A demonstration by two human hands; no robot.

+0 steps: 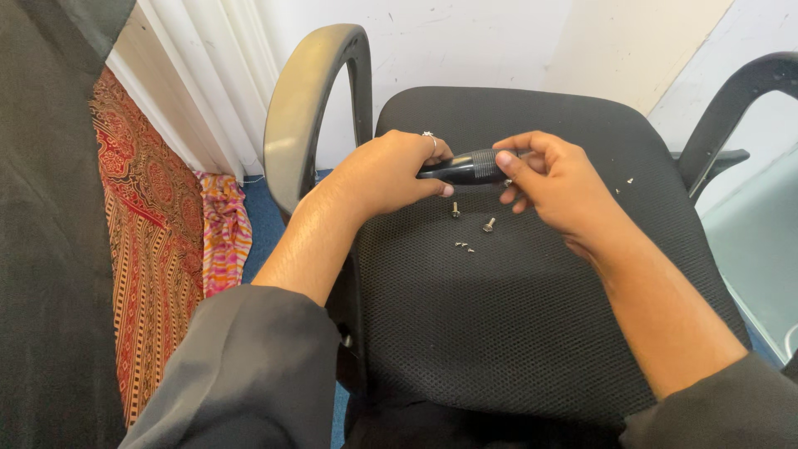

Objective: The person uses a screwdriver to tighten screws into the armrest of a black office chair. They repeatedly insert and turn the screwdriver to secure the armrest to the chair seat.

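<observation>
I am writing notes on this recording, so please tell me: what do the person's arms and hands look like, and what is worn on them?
Both forearms are bare. Loose dark grey sleeves are pushed up near the elbows, on the left arm and on the right arm. The left hand wears a thin silver-coloured ring with a small raised top. The right hand shows no ring or watch. No gloves are worn.

Even, soft daylight, sheen on grey armrest (pixel 293 116), sharp centre, slight wide-angle stretch at edges.
</observation>
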